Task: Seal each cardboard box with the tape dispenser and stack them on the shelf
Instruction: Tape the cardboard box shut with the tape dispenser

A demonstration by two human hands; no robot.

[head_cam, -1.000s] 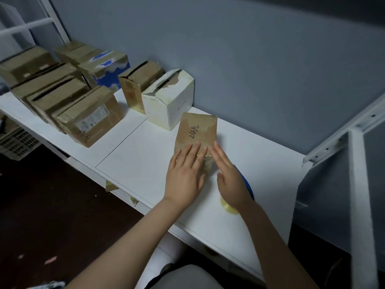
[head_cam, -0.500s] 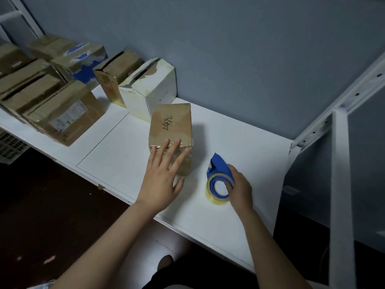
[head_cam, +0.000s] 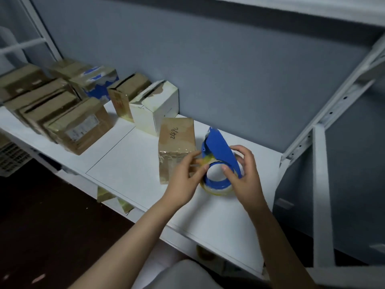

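- Small brown cardboard box [head_cam: 177, 142] marked "2492" sits on the white shelf board [head_cam: 125, 167], just left of the hands and slightly beyond them. The long axis of its top runs away from the person, toward the grey wall [head_cam: 208, 69].
- Left hand [head_cam: 184, 181] is the nearer one. It overlaps the box's near face in view; can't tell if it touches.
- Right hand [head_cam: 244, 176] is curled round the ring of the blue plastic tape dispenser [head_cam: 218, 149], held just right of the box with the cutter end pointing up and away.
- Left thumb and forefinger look pinched on the yellowish tape end [head_cam: 205, 160]; it's a bit blurred.
- My read: the next pull goes left and away, along the box top.
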